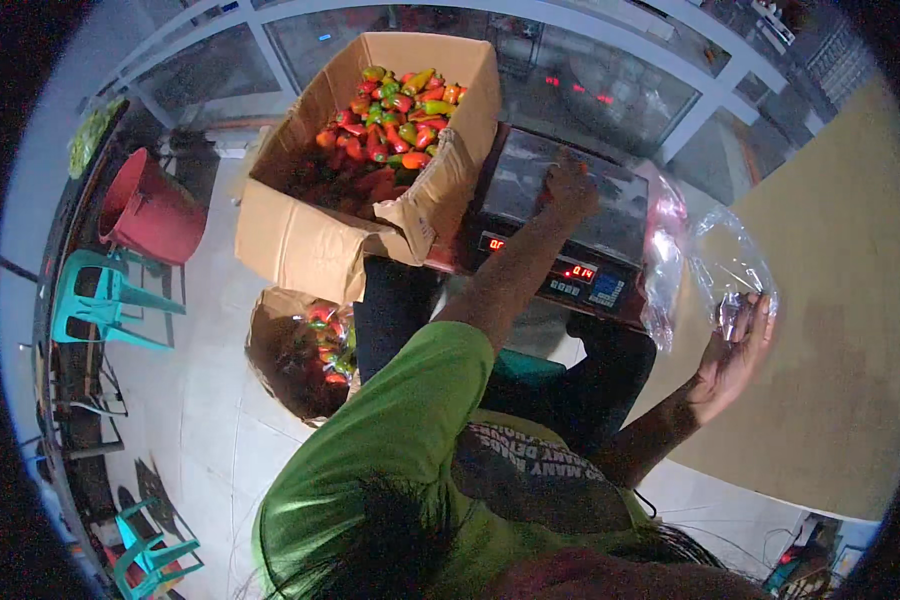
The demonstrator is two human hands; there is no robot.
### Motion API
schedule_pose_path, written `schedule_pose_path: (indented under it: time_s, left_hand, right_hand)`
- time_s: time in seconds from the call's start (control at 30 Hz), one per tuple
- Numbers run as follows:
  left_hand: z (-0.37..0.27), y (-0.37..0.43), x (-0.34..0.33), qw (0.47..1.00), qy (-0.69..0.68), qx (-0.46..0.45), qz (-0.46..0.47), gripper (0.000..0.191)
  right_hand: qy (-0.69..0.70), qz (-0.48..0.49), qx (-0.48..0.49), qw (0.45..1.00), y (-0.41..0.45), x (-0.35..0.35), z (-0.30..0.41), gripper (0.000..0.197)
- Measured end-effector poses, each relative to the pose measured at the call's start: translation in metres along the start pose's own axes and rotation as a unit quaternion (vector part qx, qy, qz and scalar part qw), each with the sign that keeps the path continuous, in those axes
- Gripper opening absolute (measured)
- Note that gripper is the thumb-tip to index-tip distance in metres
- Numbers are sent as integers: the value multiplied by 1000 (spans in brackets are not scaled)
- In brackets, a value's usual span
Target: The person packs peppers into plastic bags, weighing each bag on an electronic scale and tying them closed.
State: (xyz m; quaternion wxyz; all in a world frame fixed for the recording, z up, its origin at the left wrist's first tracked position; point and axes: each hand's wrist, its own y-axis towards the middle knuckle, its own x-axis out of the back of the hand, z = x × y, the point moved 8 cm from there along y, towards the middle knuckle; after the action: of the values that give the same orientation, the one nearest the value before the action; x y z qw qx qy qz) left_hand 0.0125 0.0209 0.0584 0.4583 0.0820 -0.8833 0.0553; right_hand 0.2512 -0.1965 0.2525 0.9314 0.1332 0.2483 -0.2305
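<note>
My left hand (572, 189) reaches over the dark platform of a digital weighing scale (506, 176), its fingers around red peppers (546, 193) that are mostly hidden by the hand. Red digits glow on the front of the scale. Off to the right, my right hand (736, 356) holds up a clear plastic bag (731, 240) by its lower part, palm turned upward. No contents show in that bag. Left of the scale stands a large open cardboard box (300, 244), with many red, green and orange peppers (397, 112) inside.
Below the box, a smaller carton (270, 360) holds bagged peppers (330, 341). More clear plastic (664, 255) drapes beside the scale. A tan board surface (810, 360) spans the right side. A red bucket (150, 210) and teal plastic stools (101, 304) stand at left. Glass panels (600, 75) lie behind.
</note>
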Motion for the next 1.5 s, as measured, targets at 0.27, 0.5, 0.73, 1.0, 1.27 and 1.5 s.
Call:
schedule_pose_path:
  time_s: [0.27, 0.5, 0.73, 1.0, 1.27, 1.5]
  left_hand:
    - [-22, -28, 31, 961, 175, -184, 113, 53]
    - [10, 22, 105, 925, 41, -375, -39, 24]
    - [166, 78, 255, 946, 5, -105, -307, 34]
    - [210, 150, 189, 943, 259, -61, -199, 51]
    - [304, 167, 178, 908, 347, -113, -206, 53]
    - [275, 155, 180, 913, 383, -30, -140, 39]
  right_hand:
    - [-15, 55, -9, 998, 1, -9, -4, 19]
    - [-19, 47, -40, 998, -8, -32, -18, 15]
    - [-36, 58, -34, 997, 0, -35, -28, 11]
    - [-112, 60, -49, 991, 21, -24, -47, 13]
    - [-117, 131, -80, 981, 30, -39, -69, 12]
    - [-148, 69, -77, 984, 28, -36, -64, 17]
